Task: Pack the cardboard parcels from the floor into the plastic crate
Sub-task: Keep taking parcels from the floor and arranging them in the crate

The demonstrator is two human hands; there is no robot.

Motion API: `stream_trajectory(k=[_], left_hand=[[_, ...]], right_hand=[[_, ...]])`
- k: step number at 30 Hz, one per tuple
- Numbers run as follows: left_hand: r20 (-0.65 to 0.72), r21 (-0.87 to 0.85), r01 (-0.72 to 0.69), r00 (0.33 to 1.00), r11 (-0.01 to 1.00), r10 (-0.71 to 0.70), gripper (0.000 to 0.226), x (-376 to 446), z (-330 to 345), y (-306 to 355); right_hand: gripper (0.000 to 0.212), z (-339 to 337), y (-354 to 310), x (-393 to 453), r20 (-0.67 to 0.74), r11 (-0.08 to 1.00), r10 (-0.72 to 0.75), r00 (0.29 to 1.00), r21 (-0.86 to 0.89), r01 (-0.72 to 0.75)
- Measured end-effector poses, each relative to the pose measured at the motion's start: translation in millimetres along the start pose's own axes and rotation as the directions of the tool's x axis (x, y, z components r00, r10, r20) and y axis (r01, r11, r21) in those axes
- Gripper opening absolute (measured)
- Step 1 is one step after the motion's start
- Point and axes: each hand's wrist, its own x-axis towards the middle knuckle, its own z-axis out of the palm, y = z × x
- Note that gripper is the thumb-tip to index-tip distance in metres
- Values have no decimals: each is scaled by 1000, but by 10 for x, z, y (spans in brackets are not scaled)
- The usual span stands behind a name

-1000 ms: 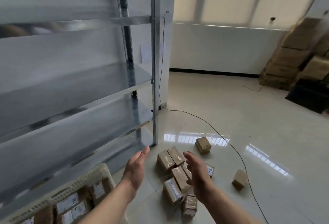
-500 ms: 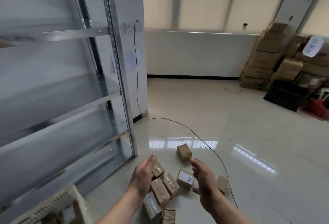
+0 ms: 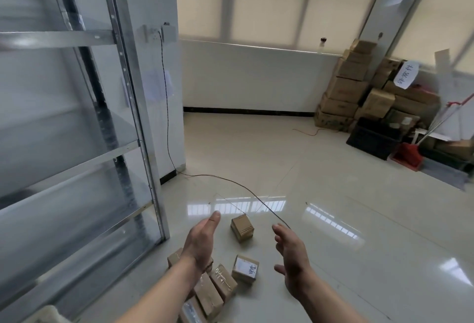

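Several small cardboard parcels lie on the glossy floor in front of me. One parcel sits alone farther out; a labelled parcel and a taped cluster lie nearer. My left hand is stretched out flat above the cluster, fingers straight, holding nothing. My right hand hovers to the right of the labelled parcel, fingers loosely spread and empty. Only a pale corner of the plastic crate shows at the bottom left edge.
A tall metal shelving rack fills the left side. A thin black cable runs from a wall socket across the floor past the parcels. Stacked large cartons, a black crate and a red dustpan stand at the far right.
The view has lifted and swung right, so the crate has almost left the frame. Both hands stay open and empty, now reaching farther forward toward the lone parcel.
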Motion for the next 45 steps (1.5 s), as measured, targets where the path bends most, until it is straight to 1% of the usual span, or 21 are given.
stream_trajectory(k=[1,4,6,7,10,12,13,15,16,19,22,23,27,29,32,34,37,41,45], left_hand=[[15,-4,2,1000,1000,-2,60,65,-10,12],[43,-13,19,999,1000,-19,60,241,-63,24],[40,-19,22,999,1000,-22,61,309,-95,56],[35,-20,25,999,999,-24,61,349,-115,68],[9,-6,34,999,999,-34,61,475,-167,98],[-4,-10,43,999,999,-43,60,554,-192,116],[-14,-7,47,999,999,-47,59,592,-202,125],[-38,-2,54,998,999,-54,60,666,-216,134],[-52,-4,61,997,998,-61,60,709,-217,135],[-97,-20,77,992,997,-78,61,845,-168,166],[-148,-20,96,984,995,-98,60,998,-67,231],[-168,-18,103,980,995,-105,60,1054,-25,260],[-244,-46,118,962,992,-126,58,1290,163,374],[-281,-74,114,951,991,-131,57,1386,267,424],[-326,-105,122,933,987,-150,57,1495,372,465],[-341,-127,123,926,984,-160,57,1556,413,461],[-362,-145,135,915,980,-180,58,1648,428,430],[-362,-146,155,911,977,-199,59,1820,354,363],[-344,-142,171,915,975,-211,59,2030,177,278]], right_hand=[[30,26,-10,40,-12,1000,4,1000,-6,-4],[13,79,-11,189,-7,1000,18,1000,-8,-18],[7,136,-21,278,-2,1000,23,1000,-16,-23],[10,179,-33,328,-6,999,28,1000,-19,-28],[37,290,-53,508,-21,999,42,999,-29,-43],[40,345,-73,631,-8,998,57,998,-27,-57],[36,373,-90,674,9,997,65,998,-33,-64],[13,412,-125,824,42,995,81,996,-64,-78],[9,422,-127,913,71,995,79,994,-68,-74],[20,476,-175,1149,117,994,86,989,-76,-77],[11,527,-205,1456,159,993,108,981,-69,-98],[15,539,-218,1567,156,992,113,981,-71,-103],[45,551,-329,2029,208,987,139,968,-111,-118],[51,535,-409,2234,235,982,154,960,-147,-122],[51,535,-488,2484,245,974,163,956,-197,-115],[54,548,-502,2610,260,970,161,952,-218,-104],[52,626,-536,2743,285,961,186,940,-250,-115],[53,758,-549,2863,296,956,204,933,-267,-124],[49,934,-492,2978,268,952,216,939,-272,-141]])
